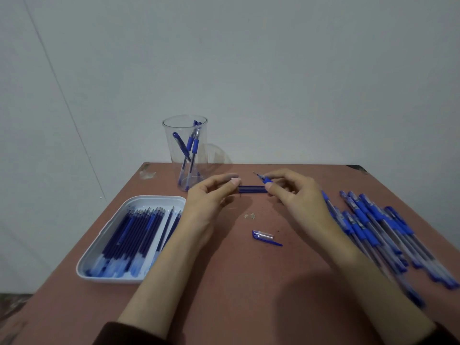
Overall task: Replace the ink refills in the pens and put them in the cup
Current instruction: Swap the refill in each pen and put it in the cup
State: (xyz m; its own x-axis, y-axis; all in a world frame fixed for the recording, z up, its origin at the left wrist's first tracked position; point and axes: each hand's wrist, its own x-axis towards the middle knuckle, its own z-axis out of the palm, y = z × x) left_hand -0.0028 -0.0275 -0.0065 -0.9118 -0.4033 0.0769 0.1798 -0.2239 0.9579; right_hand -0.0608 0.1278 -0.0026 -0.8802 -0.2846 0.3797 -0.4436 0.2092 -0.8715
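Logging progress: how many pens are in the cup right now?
3 in the clear cup: one leaning pen toward the left, two upright pens pressed together on the right. They overlap, so another may be hidden.

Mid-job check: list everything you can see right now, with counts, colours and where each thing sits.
table: one, reddish-brown, under everything
cup: one, clear, far left-centre
pens in cup: about three, blue
tray: one, white, left
refills: many, blue, in tray
loose pens: many, blue, heaped right
pen cap: one, blue and clear, centre
pen barrel: one, blue, between hands
tip section: one, blue, right hand
left hand: pinches pen barrel
right hand: pinches pen barrel, holds tip section
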